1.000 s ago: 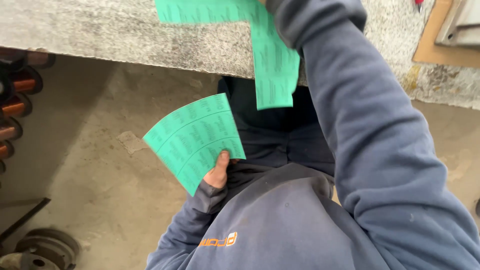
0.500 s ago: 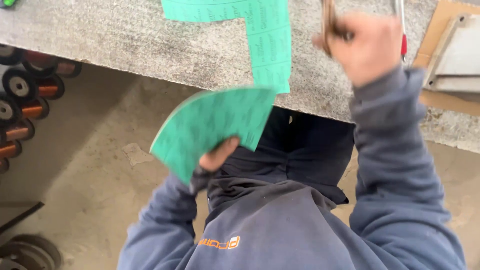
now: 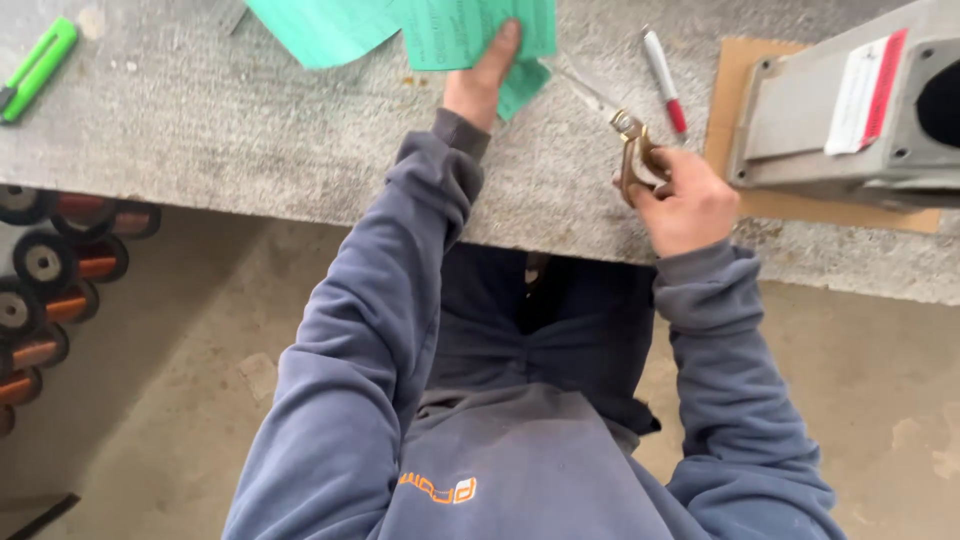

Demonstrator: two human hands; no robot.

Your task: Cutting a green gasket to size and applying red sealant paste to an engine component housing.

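My left hand (image 3: 482, 78) reaches onto the grey stone bench (image 3: 250, 130) and lies on a green sheet (image 3: 470, 30), holding it against the bench top. A second, larger green sheet (image 3: 320, 25) lies just to its left. My right hand (image 3: 685, 205) grips the brown handles of a pair of scissors (image 3: 625, 135). The blades point up and left toward the green sheet and stop a little short of it.
A red and white marker (image 3: 663, 78) lies right of the scissors. A grey metal housing (image 3: 840, 120) stands on cardboard (image 3: 735, 90) at the right. A green utility knife (image 3: 35, 70) lies far left. Copper wire spools (image 3: 40, 270) sit below the bench.
My left hand has lifted its green sheet from my lap onto the bench. My right hand has come down with the scissors to the bench edge.
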